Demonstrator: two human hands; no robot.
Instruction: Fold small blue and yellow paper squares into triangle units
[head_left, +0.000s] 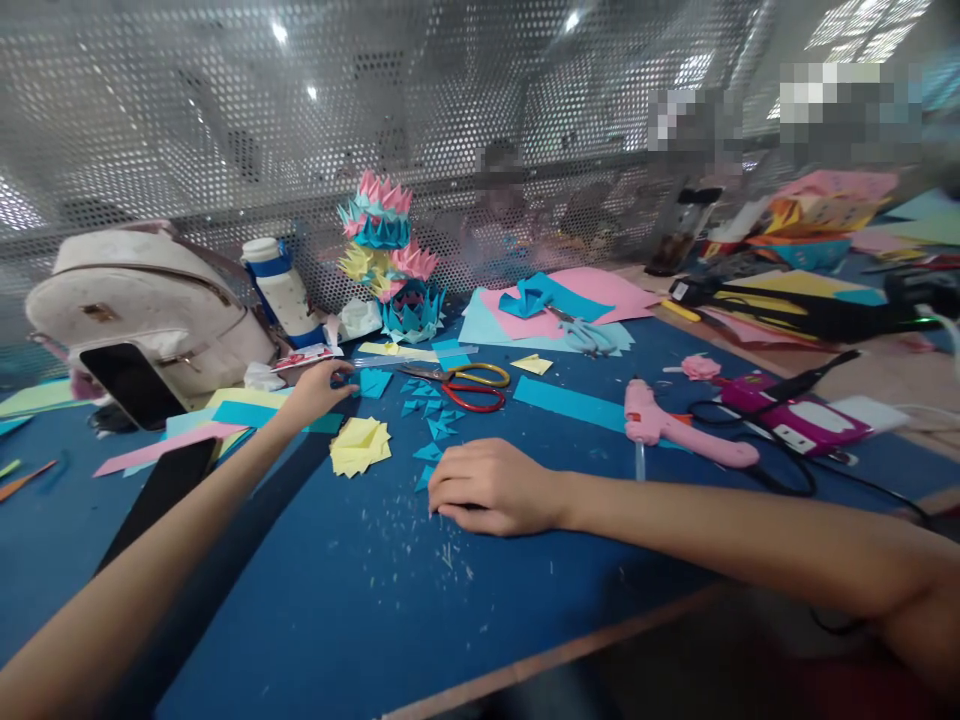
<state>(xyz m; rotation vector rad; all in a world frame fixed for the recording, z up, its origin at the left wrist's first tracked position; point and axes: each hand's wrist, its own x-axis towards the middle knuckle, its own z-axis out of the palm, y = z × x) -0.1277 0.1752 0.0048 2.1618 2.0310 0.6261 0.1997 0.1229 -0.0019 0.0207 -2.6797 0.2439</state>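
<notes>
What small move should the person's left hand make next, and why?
Probably pinch a piece of the blue paper: the left hand has its thumb and fingers spread at that paper's edge, while the right hand rests beside the small blue triangles, whatever lies under it hidden.

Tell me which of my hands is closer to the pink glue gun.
Right. Your right hand rests on the blue tabletop, to the left of the pink glue gun. Your left hand is farther left, by the blue paper squares.
</notes>
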